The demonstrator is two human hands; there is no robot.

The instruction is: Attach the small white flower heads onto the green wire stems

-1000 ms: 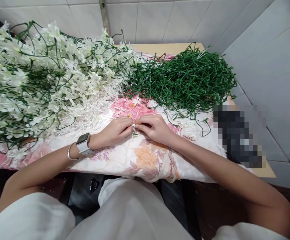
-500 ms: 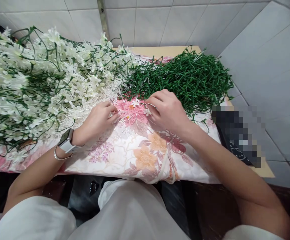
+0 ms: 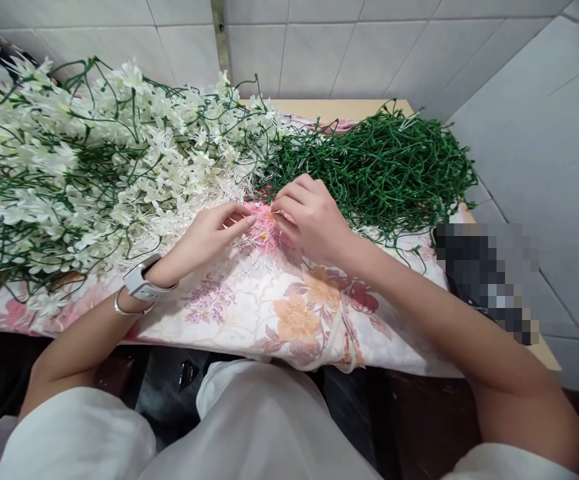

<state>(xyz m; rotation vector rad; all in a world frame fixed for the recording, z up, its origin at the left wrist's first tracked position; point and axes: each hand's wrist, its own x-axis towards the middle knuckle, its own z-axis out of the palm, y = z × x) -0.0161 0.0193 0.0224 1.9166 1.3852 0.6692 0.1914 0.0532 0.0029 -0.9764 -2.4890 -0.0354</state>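
Note:
My left hand (image 3: 214, 233), with a watch (image 3: 142, 277) and a bangle at its wrist, has thumb and fingertips brought together above the printed pink flower of the cloth. Close on its right, my right hand (image 3: 314, 217) is closed in a pinch. Whatever either pinch holds is too small or hidden to make out. Thin white stamens (image 3: 249, 259) lie on the cloth (image 3: 289, 347) under and between the hands. A large heap of white artificial flowers (image 3: 134, 160) on green stems spreads to the left. Behind my right hand lies a pile of green plastic stems (image 3: 394, 167).
A pixelated dark object (image 3: 484, 273) lies at the right end of the board (image 3: 544, 353) under the cloth. Tiled walls (image 3: 319, 57) close off the back and right. Cloth hangs over the table's front edge near my body.
My hands have come closer together, and my right fingers have closed further. The small white flowers seen by my right fingers are now out of sight. The whole view has shifted slightly.

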